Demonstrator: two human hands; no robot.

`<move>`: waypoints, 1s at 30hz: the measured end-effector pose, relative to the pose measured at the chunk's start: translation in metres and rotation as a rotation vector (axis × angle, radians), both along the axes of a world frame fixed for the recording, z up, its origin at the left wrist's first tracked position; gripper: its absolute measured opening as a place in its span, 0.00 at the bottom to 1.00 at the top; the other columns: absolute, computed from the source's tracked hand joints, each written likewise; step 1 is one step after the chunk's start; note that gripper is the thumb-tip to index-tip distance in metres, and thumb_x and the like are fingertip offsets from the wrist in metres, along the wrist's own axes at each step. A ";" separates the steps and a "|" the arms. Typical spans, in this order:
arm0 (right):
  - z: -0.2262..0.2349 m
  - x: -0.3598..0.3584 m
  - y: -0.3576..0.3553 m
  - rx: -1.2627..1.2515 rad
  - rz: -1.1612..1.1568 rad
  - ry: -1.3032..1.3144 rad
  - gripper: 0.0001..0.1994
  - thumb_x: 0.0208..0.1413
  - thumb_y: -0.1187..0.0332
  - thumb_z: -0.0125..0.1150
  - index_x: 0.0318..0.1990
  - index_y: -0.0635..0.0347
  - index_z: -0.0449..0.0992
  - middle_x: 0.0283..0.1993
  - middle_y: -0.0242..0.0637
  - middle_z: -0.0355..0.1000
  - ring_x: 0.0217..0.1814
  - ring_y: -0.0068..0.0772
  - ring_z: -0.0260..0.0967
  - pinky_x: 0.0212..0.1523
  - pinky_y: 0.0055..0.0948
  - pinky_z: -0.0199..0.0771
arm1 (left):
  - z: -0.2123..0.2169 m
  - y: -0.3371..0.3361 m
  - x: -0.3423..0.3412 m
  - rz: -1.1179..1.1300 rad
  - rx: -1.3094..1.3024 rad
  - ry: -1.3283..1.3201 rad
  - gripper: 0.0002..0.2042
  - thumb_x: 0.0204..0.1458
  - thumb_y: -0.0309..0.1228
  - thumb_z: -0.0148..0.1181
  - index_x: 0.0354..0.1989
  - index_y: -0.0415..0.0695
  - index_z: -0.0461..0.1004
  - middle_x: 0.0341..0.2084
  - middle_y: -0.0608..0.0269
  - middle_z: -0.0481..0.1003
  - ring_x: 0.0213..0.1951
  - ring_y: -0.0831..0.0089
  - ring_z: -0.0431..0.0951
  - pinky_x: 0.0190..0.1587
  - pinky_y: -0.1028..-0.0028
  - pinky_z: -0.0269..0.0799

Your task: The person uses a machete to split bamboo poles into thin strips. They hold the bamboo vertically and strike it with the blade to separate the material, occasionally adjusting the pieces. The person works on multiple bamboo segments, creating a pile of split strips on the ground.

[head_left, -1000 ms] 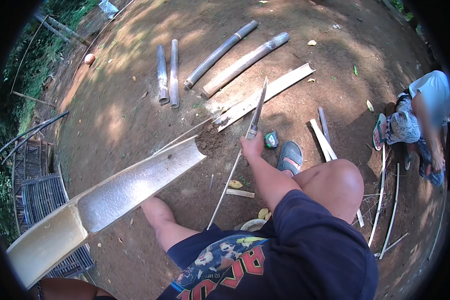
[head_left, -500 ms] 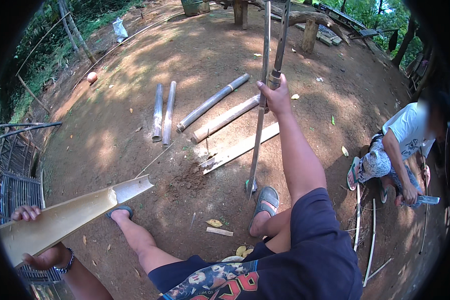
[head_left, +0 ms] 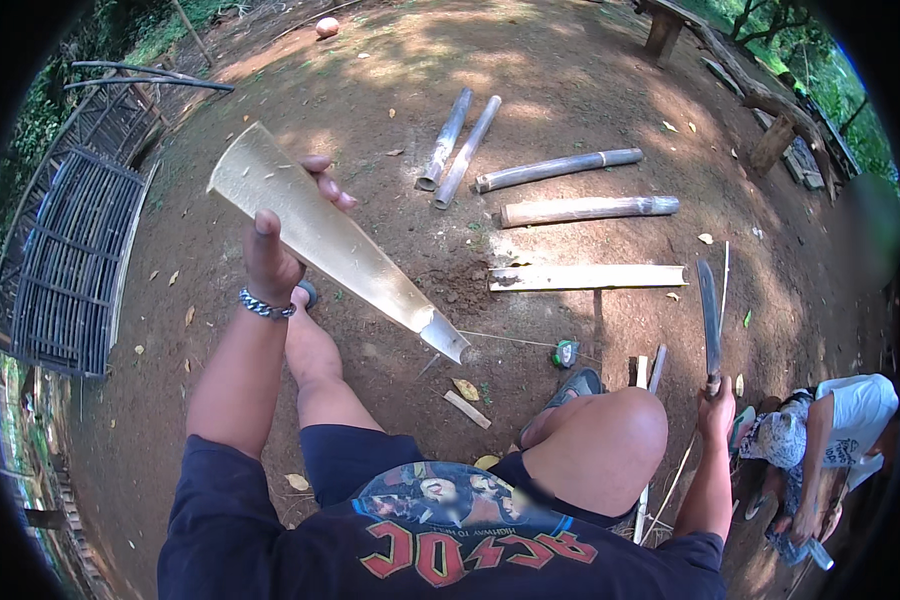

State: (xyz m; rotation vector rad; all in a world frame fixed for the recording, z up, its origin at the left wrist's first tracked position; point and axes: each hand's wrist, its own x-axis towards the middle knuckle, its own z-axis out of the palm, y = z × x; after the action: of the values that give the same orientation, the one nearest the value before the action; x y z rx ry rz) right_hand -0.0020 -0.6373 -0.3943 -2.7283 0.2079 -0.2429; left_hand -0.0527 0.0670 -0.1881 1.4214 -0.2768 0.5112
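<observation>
My left hand [head_left: 288, 225] grips a split half of bamboo [head_left: 335, 250] near its wide upper end, thumb on the pale hollow side. The piece slants down to the right over the ground, its narrow-looking end near my shins. On the right, my right hand [head_left: 717, 408] is closed around the handle of a machete [head_left: 709, 315], its dark blade pointing up and away from me. A thin pale strip [head_left: 725, 285] shows beside the blade; I cannot tell whether my hand holds it too. Ahead lies another split bamboo half [head_left: 590, 278], hollow side showing.
Several uncut bamboo poles [head_left: 590, 210] lie on the dirt ahead. A slatted bamboo panel [head_left: 75, 260] stands at left. At right a person [head_left: 850, 425] crouches with a light-coloured piece in hand. A reddish ball [head_left: 327, 28] and a log bench [head_left: 770, 145] are farther off.
The bamboo half has swung from the lower left up in front of me, now in my left hand alone. My right hand has lowered with the machete to the right side. The view has turned.
</observation>
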 end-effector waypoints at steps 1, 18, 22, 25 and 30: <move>-0.019 -0.022 -0.011 0.040 -0.033 0.046 0.13 0.52 0.72 0.66 0.42 0.57 0.68 0.31 0.50 0.74 0.33 0.59 0.72 0.37 0.48 0.70 | 0.000 -0.001 0.004 -0.006 0.026 -0.005 0.52 0.44 0.71 0.63 0.62 0.32 0.64 0.40 0.56 0.71 0.46 0.64 0.75 0.56 0.60 0.73; -0.119 -0.130 0.005 1.601 -0.211 0.220 0.11 0.62 0.66 0.61 0.47 0.61 0.74 0.41 0.38 0.78 0.38 0.31 0.73 0.47 0.33 0.75 | -0.012 -0.008 0.004 -0.007 0.215 0.074 0.31 0.61 0.39 0.56 0.68 0.32 0.60 0.47 0.46 0.79 0.52 0.57 0.81 0.56 0.59 0.76; -0.053 -0.082 0.041 1.194 0.063 0.228 0.12 0.62 0.65 0.61 0.48 0.61 0.75 0.41 0.38 0.78 0.37 0.31 0.73 0.46 0.32 0.75 | -0.020 -0.019 -0.004 0.371 0.230 0.100 0.18 0.69 0.34 0.50 0.60 0.34 0.70 0.46 0.54 0.81 0.49 0.69 0.81 0.53 0.69 0.76; 0.009 -0.044 0.073 0.450 0.134 0.126 0.19 0.57 0.67 0.67 0.54 0.61 0.75 0.46 0.39 0.79 0.41 0.30 0.75 0.48 0.32 0.74 | -0.023 -0.030 -0.006 0.656 0.259 -0.016 0.17 0.69 0.42 0.52 0.49 0.38 0.76 0.36 0.63 0.81 0.37 0.77 0.79 0.42 0.72 0.74; 0.110 -0.005 0.133 0.483 0.312 -0.036 0.21 0.56 0.67 0.70 0.56 0.61 0.74 0.52 0.37 0.78 0.47 0.27 0.73 0.51 0.30 0.72 | -0.007 -0.027 -0.004 0.763 0.256 -0.179 0.18 0.69 0.45 0.52 0.48 0.40 0.77 0.34 0.63 0.82 0.36 0.77 0.79 0.41 0.72 0.73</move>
State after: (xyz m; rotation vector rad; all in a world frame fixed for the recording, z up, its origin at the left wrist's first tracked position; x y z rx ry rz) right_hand -0.0072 -0.5043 -0.2844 -2.2333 -0.1530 -0.1312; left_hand -0.0565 0.0398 -0.1953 1.7179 0.0789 1.2648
